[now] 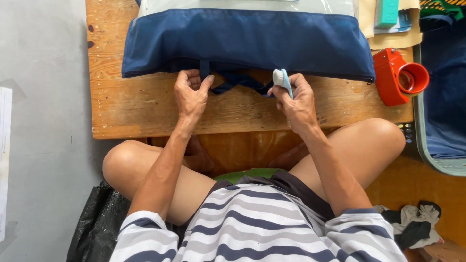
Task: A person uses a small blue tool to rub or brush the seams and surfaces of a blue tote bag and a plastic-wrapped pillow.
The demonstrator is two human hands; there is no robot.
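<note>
A person is sitting cross-legged at a low wooden bench [145,111], working along its near edge. Off the bench's left edge, a black bag [94,228] is lying crumpled on the grey floor by the knee, out of the way.

A navy bag [247,41] is lying flat across the back of the bench, its lower hem facing the person, so that hem is within easy reach. The left hand [191,94] is resting near the middle of the bench, fingers curled and pinched shut on a navy strap [205,68] that is hanging down from the hem; it looks as though it is pulling the strap taut to steady the cloth. More of the strap [238,82] is looping across the wood between the two hands.

The right hand [296,104], set apart from the left, is clamped around a small pale blue brush [281,78], bristles upward and touching the hem. Held short like that, I would guess it gives fine control at the seam.

Near the right edge an orange tape dispenser [399,76] is sitting just beside the bag's corner, handy but clear of the work. At the back right corner a teal box [387,12] is lying on brown envelopes [393,40]. On the floor at the far right, a rag [412,225] is lying bunched.
</note>
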